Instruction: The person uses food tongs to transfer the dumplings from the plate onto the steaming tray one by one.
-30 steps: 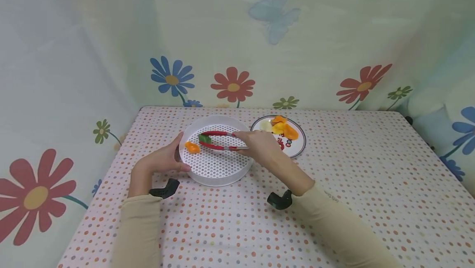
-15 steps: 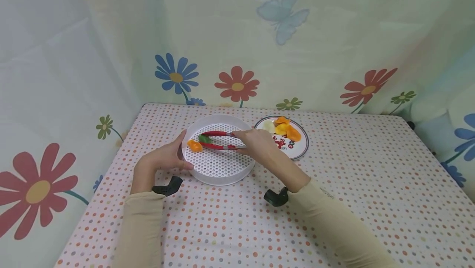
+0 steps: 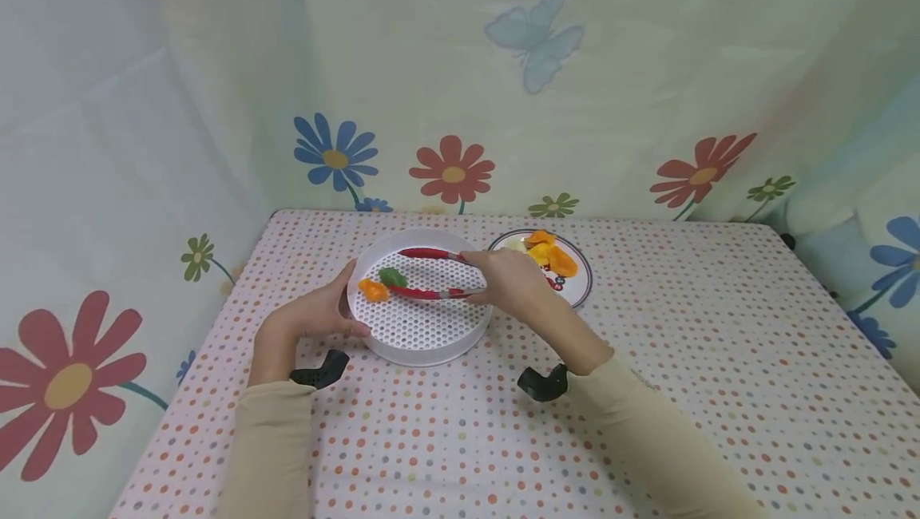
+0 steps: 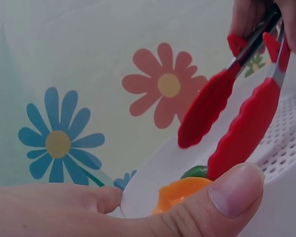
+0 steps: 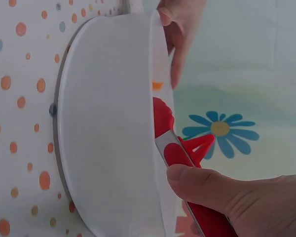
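A round white steamer basket [image 3: 424,354] with a perforated floor stands on the table. My left hand [image 3: 312,313] grips its left rim, thumb at the front and fingers round the back. In my right hand [image 3: 513,283] are red-tipped tongs [image 3: 424,293], held over the basket with their arms spread apart. A green pepper piece [image 3: 392,277] lies on the basket floor at the left, beside an orange pepper piece [image 3: 373,290]. The left wrist view shows the red tong tips [image 4: 246,128] parted, one right by the green piece. Nothing sits between the tips.
Behind and right of the basket, a rimmed plate [image 3: 584,283] carries orange and yellow pieces [image 3: 553,254] and a pale piece [image 3: 516,244]. A dotted cloth covers the table [image 3: 431,455]. A flowered curtain [image 3: 611,88] hangs along the back and sides.
The tongs have spread apart and let go of the green pepper piece. It now rests on the basket floor next to the orange one. My left hand stays on the rim.
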The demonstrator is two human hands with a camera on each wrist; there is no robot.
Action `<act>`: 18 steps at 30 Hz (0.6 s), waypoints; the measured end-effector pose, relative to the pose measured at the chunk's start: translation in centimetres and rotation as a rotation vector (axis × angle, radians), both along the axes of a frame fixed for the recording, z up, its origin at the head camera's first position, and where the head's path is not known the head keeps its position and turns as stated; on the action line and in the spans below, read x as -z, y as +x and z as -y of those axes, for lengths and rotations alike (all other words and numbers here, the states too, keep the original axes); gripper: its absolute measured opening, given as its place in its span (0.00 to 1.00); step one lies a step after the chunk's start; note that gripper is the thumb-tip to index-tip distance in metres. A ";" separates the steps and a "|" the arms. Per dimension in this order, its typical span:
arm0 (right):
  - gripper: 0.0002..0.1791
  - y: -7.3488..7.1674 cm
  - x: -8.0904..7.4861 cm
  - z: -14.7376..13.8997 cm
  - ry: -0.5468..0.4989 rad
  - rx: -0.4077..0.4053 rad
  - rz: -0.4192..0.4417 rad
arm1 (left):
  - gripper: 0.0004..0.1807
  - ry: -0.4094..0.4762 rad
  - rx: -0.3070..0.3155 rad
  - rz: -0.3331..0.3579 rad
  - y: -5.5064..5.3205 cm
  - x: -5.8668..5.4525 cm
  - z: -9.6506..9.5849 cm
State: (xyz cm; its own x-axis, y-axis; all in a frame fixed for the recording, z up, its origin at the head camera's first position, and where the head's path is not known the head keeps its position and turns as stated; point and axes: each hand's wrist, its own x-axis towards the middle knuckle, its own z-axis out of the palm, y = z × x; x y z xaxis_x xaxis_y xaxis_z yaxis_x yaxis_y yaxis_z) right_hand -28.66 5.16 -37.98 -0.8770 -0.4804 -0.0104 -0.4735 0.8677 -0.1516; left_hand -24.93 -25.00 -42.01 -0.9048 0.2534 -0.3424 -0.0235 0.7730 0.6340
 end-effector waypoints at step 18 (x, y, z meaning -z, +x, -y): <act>0.45 3.5 -1.7 -10.9 -0.014 0.227 -0.071 | 0.73 0.001 0.035 -0.027 0.3 0.0 -0.1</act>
